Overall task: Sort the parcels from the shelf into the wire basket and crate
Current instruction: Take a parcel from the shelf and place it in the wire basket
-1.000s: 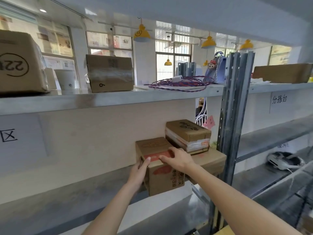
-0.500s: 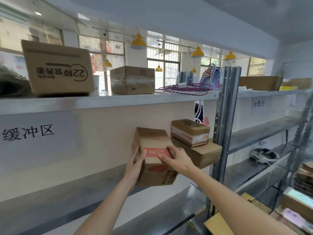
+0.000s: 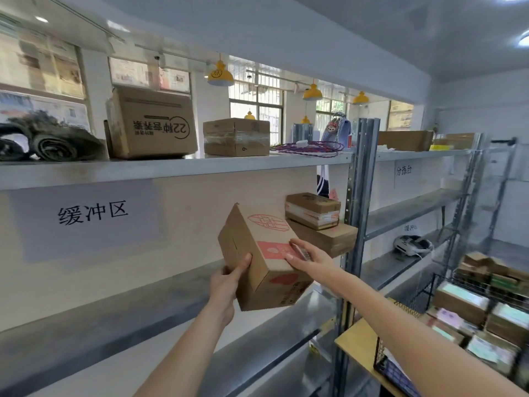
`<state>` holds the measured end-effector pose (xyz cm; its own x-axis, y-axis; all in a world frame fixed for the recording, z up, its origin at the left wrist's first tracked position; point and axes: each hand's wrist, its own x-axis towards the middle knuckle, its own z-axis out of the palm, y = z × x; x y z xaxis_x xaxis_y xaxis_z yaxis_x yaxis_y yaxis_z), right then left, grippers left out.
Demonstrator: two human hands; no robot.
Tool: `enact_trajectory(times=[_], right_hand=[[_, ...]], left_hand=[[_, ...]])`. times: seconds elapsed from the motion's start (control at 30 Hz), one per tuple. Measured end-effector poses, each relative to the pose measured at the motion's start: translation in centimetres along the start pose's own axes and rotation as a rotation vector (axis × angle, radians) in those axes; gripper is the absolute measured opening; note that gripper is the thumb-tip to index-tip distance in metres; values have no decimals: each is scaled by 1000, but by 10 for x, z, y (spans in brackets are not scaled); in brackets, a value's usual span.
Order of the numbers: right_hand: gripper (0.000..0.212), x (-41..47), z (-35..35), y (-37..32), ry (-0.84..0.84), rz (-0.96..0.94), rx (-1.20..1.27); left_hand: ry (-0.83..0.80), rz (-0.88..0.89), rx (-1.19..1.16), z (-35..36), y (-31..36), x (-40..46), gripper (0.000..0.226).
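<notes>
While both hands grip parcel (image 3: 259, 253) (tilted) | clear of shelf (image 3: 171, 285)

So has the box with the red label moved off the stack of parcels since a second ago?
Yes. The red-label box, held by the left hand and right hand, has come away leftward from the stacked parcels and tilted.
</notes>
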<state>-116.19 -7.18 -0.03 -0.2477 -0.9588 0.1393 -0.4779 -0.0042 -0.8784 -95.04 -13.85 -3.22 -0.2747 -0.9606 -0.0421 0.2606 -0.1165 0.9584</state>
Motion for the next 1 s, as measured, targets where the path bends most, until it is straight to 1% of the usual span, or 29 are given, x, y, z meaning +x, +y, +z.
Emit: enact_trajectory(times=[0.07,0.1,0.13,0.23,0.3,0.37,0.43,0.5,0.53,0.6,0.67,0.73,0.77,0.83,0.9,1.0], right_hand=[[62,-7,-1,-2,-36,1,11],[63,-10,-1,-4,-46,-2,34],[67,-12,0,-8,-45,-1,55],[88,-11,0,-19,-46,24,32],[87,-14,1,-30,-80,5,2],[87,-15,1,-34,-34,-21,-54],[85,-15,-1,-34,59,-43,-65],[86,-14,-3,-33,99,-46,1],[88,-14,-5,-33,96,-51,38],[83,-17,-6,-37,77,-72,86],[66,-18,-8,-39,82,-90,122],[49,-19,-10,-42,104,-96,179],[46,-19,-12,-42,115,-93,208],[52,-20,-15,-41,128,-87,232],[54,-20,-19,-38,148,-122,193],[42,-19,-24,-33,211,-171,65]], left_hand=[[-20,-8,-83,-2,-1,-3,98],[-38,-11,-127,-2,0,-5,99],[-54,-10,-158,-1,2,-6,97],[-92,15,-164,4,7,-5,85],[-95,31,-127,9,12,-4,81],[-100,32,-106,14,17,-5,72],[-101,17,-103,17,23,-7,59],[-65,32,-126,17,26,-4,45],[-41,43,-137,17,26,-2,43],[-9,54,-127,15,25,1,51],[-19,23,-96,13,25,1,65],[-78,-64,-54,12,26,-2,80],[-115,-116,-41,11,27,-3,83],[-151,-167,-8,12,26,-5,84],[-108,-115,29,11,21,-2,84],[-36,-14,24,10,15,2,88]])
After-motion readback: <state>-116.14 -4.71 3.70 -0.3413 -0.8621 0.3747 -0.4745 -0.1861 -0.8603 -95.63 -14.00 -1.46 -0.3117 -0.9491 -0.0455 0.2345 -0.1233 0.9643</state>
